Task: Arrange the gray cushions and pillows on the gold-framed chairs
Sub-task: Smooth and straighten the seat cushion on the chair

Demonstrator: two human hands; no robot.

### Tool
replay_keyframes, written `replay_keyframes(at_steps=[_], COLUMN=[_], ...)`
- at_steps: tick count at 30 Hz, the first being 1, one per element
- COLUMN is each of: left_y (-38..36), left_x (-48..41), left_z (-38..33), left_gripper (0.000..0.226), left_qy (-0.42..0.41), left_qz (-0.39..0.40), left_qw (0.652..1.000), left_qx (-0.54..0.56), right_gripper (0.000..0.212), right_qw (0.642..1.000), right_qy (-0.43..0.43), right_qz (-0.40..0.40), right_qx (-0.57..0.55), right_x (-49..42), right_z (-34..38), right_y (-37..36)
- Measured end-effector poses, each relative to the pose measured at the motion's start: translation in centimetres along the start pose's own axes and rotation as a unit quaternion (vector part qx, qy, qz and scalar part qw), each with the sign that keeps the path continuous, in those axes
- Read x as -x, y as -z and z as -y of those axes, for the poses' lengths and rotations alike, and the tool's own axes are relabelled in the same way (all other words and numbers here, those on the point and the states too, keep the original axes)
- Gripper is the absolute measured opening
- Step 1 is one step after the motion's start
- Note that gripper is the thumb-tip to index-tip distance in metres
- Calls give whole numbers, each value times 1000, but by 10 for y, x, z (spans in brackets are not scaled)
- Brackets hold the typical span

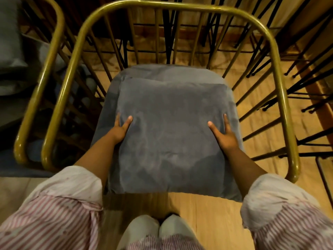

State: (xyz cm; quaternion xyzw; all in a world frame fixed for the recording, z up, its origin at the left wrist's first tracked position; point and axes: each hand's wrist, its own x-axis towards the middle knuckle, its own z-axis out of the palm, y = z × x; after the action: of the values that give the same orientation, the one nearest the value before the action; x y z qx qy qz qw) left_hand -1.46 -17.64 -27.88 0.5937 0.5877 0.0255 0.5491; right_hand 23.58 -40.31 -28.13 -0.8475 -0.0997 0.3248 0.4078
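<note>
A square gray cushion lies flat over the gray seat of a gold-framed chair right in front of me. My left hand grips the cushion's left edge, thumb on top and fingers wrapped around the side. My right hand holds the right edge the same way. The cushion's near edge overhangs the front of the seat. Under the cushion only the seat's back strip shows.
A second gold-framed chair stands close on the left, with gray cushions beyond it. Black metal chair legs crowd the right and the back. The floor is wood. My white shoes stand just before the chair.
</note>
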Motion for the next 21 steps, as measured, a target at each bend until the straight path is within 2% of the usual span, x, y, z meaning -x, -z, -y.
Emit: replay_keyframes(at_steps=[3, 5, 7, 8, 10, 13, 17, 20, 21], left_y=[-6, -12, -19, -21, -25, -19, 10, 47, 60], left_x=[-5, -1, 10, 18, 32, 64, 115, 134, 133], left_z=[10, 16, 13, 10, 4, -9, -48, -66, -65], left_gripper=[81, 85, 78, 72, 67, 74, 76, 109, 111], left_qy=[36, 68, 30, 3, -3, 20, -33, -76, -88], left_qz=[-26, -89, -142, -144, -105, -37, 28, 21, 13], left_qw=[998, 988, 976, 973, 974, 974, 976, 979, 979], left_qx=[-39, -107, -163, -180, -200, -222, -213, -189, -185], right_gripper=[108, 106, 100, 98, 93, 77, 59, 59, 58], right_qw=[998, 987, 974, 970, 967, 972, 952, 931, 925], right_qy=[-30, -51, -61, -60, -38, 20, 105, 169, 194], right_qz=[14, 19, 15, 12, 15, 54, 137, 170, 176], right_qx=[56, 153, 219, 237, 250, 226, 251, 274, 275], right_x=[-10, -15, -14, -11, -4, 18, 72, 105, 116], right_z=[-5, -5, 0, 6, 15, 34, 89, 134, 151], right_y=[1, 2, 4, 6, 5, 3, 5, 2, -1])
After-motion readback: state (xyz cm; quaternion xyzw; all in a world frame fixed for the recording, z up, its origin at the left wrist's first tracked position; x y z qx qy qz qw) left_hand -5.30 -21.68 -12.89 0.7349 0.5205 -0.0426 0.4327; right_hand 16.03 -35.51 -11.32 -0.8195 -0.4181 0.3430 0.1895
